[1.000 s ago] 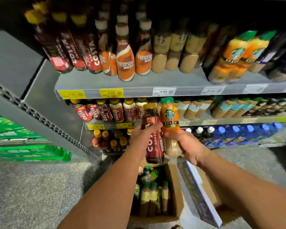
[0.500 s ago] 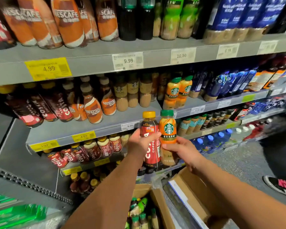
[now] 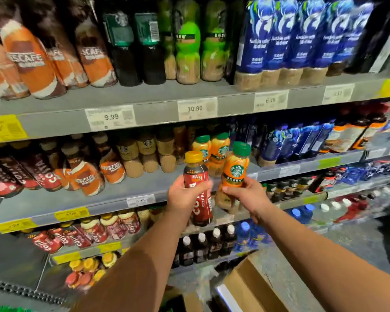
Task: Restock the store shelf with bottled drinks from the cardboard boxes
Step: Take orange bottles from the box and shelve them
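Bottles have risen since a second ago: then both sat just above the cardboard box [image 3: 252,287], and now they are level with the middle shelf [image 3: 144,184]. The left hand [image 3: 182,197] grips the red Costa bottle [image 3: 200,208], fingers curled round its waist, upright near the picture's centre. The right hand [image 3: 248,194] grips the orange Starbucks bottle [image 3: 235,170] low on its body, its green cap leaning toward 1 o'clock. It sits just in front of the matching Starbucks row [image 3: 220,149] at 11 o'clock of it. The shelved Costa bottles [image 3: 38,174] stand well apart at 9 o'clock. I judge picking done and placing begun: the Starbucks bottle is nearly home, while the Costa bottle needs a sideways carry.
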